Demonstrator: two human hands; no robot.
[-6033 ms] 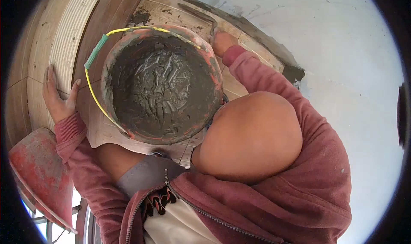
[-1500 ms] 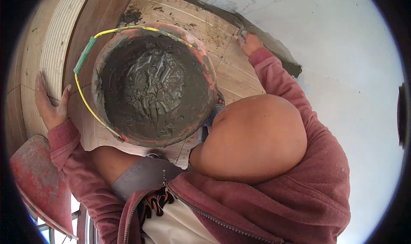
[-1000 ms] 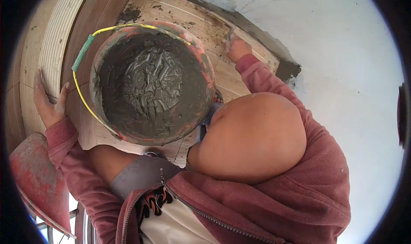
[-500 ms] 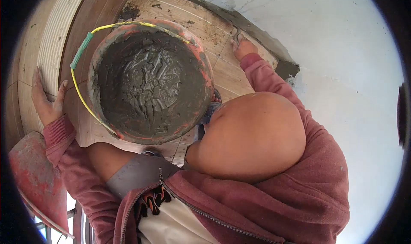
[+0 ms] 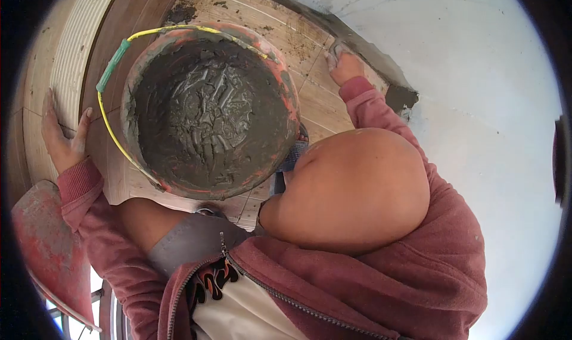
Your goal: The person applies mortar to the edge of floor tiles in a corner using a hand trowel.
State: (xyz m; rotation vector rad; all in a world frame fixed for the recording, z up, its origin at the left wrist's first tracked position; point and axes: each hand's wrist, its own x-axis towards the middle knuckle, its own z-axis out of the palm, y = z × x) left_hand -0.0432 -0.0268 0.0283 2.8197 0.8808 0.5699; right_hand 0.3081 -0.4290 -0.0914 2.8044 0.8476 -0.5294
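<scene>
My left hand point(image 5: 64, 138) rests with fingers and thumb spread on the wood-look tiled step, by its ribbed pale edge strip point(image 5: 83, 39). At the foot of the wall, my right hand point(image 5: 347, 66) is closed, its fingers curled and smeared with grey. Whatever may be inside those fingers I cannot make out. Close by runs a band of wet grey mortar point(image 5: 381, 66) along the wall's base. Between my hands stands a bucket point(image 5: 292, 110) coated in mortar, with wet mortar point(image 5: 208, 113) inside. Its yellow wire handle point(image 5: 107, 116) with a green grip point(image 5: 113, 66) leans to the left.
A pale wall point(image 5: 476, 101) rises on the right. Mortar crumbs lie on the tiled floor point(image 5: 322, 101) behind the bucket. A red, mortar-stained curved object point(image 5: 50, 238) stands at the lower left, beside metal bars. My bent knee point(image 5: 363, 185) is close to the bucket.
My right hand has drawn slightly right along the wall's base, and its fingers are more curled. My left hand stays in place on the step.
</scene>
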